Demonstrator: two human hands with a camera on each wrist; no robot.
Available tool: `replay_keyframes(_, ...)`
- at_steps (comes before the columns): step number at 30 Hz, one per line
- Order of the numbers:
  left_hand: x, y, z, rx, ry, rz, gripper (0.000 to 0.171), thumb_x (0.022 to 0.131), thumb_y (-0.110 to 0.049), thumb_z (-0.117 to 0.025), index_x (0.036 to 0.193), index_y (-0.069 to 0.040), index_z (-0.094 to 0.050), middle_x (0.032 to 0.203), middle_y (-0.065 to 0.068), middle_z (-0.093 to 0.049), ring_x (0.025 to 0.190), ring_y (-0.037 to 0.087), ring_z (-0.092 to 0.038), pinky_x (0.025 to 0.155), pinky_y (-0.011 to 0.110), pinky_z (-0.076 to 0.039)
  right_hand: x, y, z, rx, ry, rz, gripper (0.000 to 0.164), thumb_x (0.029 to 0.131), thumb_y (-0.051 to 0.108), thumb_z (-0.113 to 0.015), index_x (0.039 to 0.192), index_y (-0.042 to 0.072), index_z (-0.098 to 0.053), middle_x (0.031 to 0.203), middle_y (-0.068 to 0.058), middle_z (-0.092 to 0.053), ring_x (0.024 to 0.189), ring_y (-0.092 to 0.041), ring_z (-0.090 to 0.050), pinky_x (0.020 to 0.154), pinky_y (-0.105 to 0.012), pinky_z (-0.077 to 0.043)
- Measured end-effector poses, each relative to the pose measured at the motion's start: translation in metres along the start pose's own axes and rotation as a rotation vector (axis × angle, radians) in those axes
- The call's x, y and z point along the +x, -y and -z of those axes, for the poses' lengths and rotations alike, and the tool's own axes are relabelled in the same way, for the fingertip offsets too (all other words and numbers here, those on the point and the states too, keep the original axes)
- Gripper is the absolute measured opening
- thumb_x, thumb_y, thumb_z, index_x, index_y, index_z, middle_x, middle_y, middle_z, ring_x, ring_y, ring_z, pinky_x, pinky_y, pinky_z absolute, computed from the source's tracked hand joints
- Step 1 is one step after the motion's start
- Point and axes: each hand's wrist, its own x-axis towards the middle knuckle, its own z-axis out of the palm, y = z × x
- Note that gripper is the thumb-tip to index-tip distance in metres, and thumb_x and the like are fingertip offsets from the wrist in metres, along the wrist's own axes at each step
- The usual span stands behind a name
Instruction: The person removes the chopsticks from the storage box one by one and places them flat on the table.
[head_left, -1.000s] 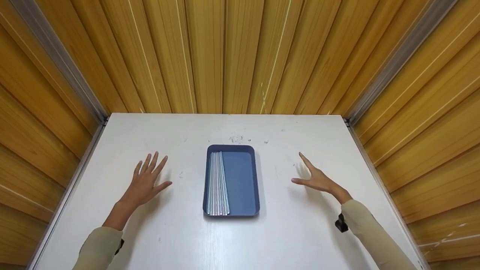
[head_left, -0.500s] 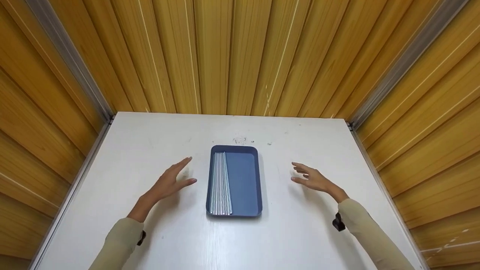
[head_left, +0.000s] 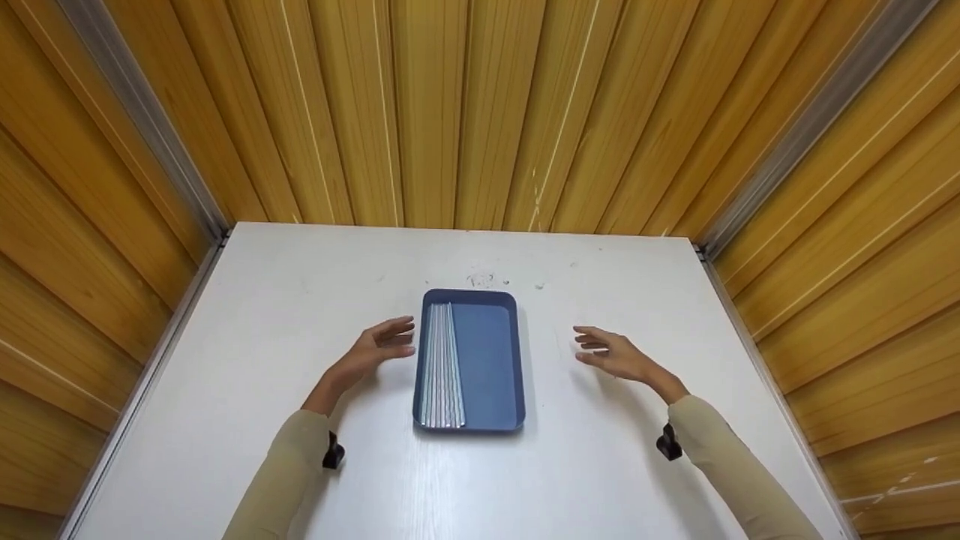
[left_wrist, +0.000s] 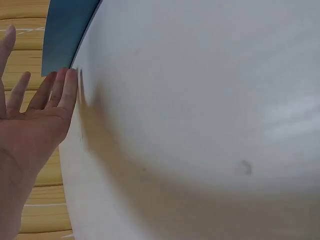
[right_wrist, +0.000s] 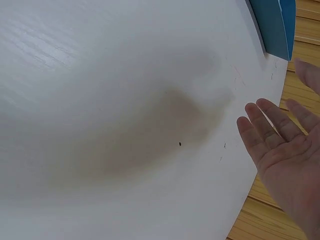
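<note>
Near the blue tray (head_left: 487, 367) of rods (head_left: 441, 367) hovers the left hand (head_left: 367, 352).

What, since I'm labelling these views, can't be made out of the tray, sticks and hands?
Sticks, head view: too thin and close-packed to count.
Blue tray, both wrist views: cut off by the top edge.
Left hand, left wrist view: cut by the left edge.
Right hand, right wrist view: cut by the right edge.

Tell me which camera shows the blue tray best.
The head view: it shows the blue tray with its full rim and the thin sticks inside. The left and right wrist views each catch only a piece of it, cut off by the picture's top edge.
</note>
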Motion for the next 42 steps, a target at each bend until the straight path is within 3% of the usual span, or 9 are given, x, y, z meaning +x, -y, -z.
replay_keyframes(5, 0.011, 0.005, -0.002, -0.045, 0.027, 0.006, 0.068, 0.092, -0.010, -0.076, 0.151, -0.001, -0.046, 0.158, 0.021, -0.045, 0.148, 0.040, -0.041, 0.121, 0.047, -0.042, 0.004, 0.004, 0.000, 0.011, -0.004, 0.026, 0.056, 0.103, 0.016, -0.062, 0.149, -0.010, -0.042, 0.139, -0.036, -0.055, 0.126, -0.050, -0.059, 0.106, -0.057, -0.053)
replay_keyframes(12, 0.016, 0.013, -0.010, -0.083, 0.059, -0.014, 0.071, 0.090, -0.003, -0.075, 0.153, -0.001, -0.043, 0.159, 0.022, -0.043, 0.149, 0.041, -0.040, 0.119, 0.042, -0.045, 0.014, 0.021, -0.003, 0.006, -0.052, 0.060, 0.051, 0.101, 0.006, -0.062, 0.147, -0.009, -0.046, 0.129, -0.036, -0.062, 0.115, -0.049, -0.065, 0.098, -0.052, -0.058)
replay_keyframes(18, 0.014, 0.020, -0.012, -0.079, 0.092, -0.045, 0.072, 0.091, -0.001, -0.074, 0.155, -0.003, -0.040, 0.157, 0.022, -0.045, 0.144, 0.040, -0.046, 0.110, 0.030, -0.052, 0.023, 0.032, 0.004, 0.105, -0.044, 0.068, 0.057, 0.099, 0.012, -0.067, 0.150, -0.002, -0.046, 0.128, -0.033, -0.064, 0.116, -0.044, -0.067, 0.094, -0.021, -0.057)
replay_keyframes(20, 0.014, 0.021, -0.011, -0.069, 0.102, -0.061, 0.073, 0.092, -0.002, -0.074, 0.156, -0.003, -0.039, 0.157, 0.022, -0.045, 0.143, 0.040, -0.046, 0.109, 0.028, -0.052, 0.027, 0.038, 0.006, 0.138, -0.035, 0.060, 0.059, 0.098, 0.015, -0.069, 0.151, 0.002, -0.046, 0.130, -0.031, -0.064, 0.118, -0.041, -0.066, 0.093, -0.017, -0.055)
replay_keyframes(27, 0.010, 0.022, -0.003, -0.054, 0.097, -0.049, 0.074, 0.092, -0.006, -0.075, 0.157, -0.004, -0.038, 0.159, 0.020, -0.043, 0.144, 0.039, -0.045, 0.109, 0.028, -0.052, 0.053, 0.062, -0.009, 0.273, -0.007, 0.059, 0.061, 0.097, 0.013, -0.070, 0.152, 0.002, -0.045, 0.135, -0.034, -0.059, 0.116, -0.027, -0.069, 0.095, -0.024, -0.060)
replay_keyframes(34, 0.008, 0.020, 0.001, -0.065, 0.105, -0.068, 0.075, 0.093, -0.007, -0.075, 0.157, -0.003, -0.036, 0.160, 0.023, -0.041, 0.145, 0.041, -0.043, 0.106, 0.028, -0.054, 0.083, 0.079, -0.038, 0.370, 0.057, 0.071, 0.059, 0.099, 0.011, -0.068, 0.152, 0.002, -0.044, 0.139, -0.037, -0.055, 0.123, -0.043, -0.063, 0.096, -0.032, -0.062)
replay_keyframes(39, 0.009, 0.021, -0.004, -0.065, 0.106, -0.067, 0.074, 0.093, -0.005, -0.073, 0.157, -0.003, -0.036, 0.159, 0.023, -0.042, 0.144, 0.042, -0.044, 0.106, 0.026, -0.053, 0.096, 0.084, -0.055, 0.391, 0.135, 0.071, 0.060, 0.100, 0.010, -0.065, 0.154, -0.001, -0.041, 0.140, -0.036, -0.054, 0.124, -0.037, -0.063, 0.102, -0.039, -0.059)
replay_keyframes(42, 0.010, 0.022, -0.007, -0.049, 0.104, -0.061, 0.074, 0.094, -0.007, -0.073, 0.157, -0.005, -0.037, 0.158, 0.022, -0.044, 0.144, 0.039, -0.045, 0.108, 0.027, -0.052, 0.102, 0.085, -0.065, 0.376, 0.175, 0.041, 0.060, 0.100, 0.006, -0.063, 0.154, -0.003, -0.039, 0.139, -0.035, -0.055, 0.125, -0.040, -0.063, 0.102, -0.041, -0.059)
